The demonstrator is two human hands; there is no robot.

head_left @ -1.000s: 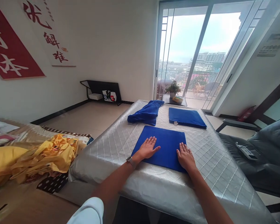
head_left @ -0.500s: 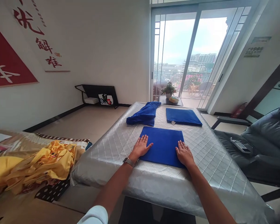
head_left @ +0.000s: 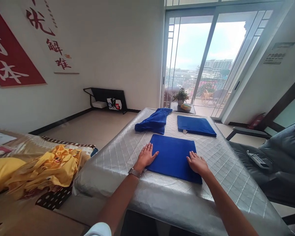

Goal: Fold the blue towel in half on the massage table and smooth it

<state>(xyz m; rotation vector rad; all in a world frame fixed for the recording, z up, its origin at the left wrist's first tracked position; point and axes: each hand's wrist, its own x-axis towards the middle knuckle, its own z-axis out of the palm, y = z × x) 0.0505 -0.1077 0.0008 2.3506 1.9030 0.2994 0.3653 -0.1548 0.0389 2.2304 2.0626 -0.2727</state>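
A blue folded cloth (head_left: pixel 173 157), laid out as a flat rectangle, lies near the front of the silver quilted mattress surface (head_left: pixel 118 160). My left hand (head_left: pixel 147 155) rests flat at its left edge, fingers stretched out and a watch on the wrist. On the right edge lies my right hand (head_left: pixel 197 162), palm down with its fingers extended. Behind, to the right, sits a stack of folded blue cloth (head_left: pixel 196 125) with a white tag at its front edge. A crumpled blue cloth (head_left: pixel 154 121) lies loosely at the back left.
Yellow bedding (head_left: pixel 51 167) is heaped on the left. On the right stands a dark padded chair (head_left: pixel 280 157) with a remote-like device (head_left: pixel 258 160) on it. A potted plant (head_left: pixel 181 95) stands beyond the far edge, before the sliding glass door (head_left: pixel 191 49).
My right hand has slid slightly toward the cloth's upper right edge, uncovering its near right corner. My left hand stays at the left edge. The view has tilted a little.
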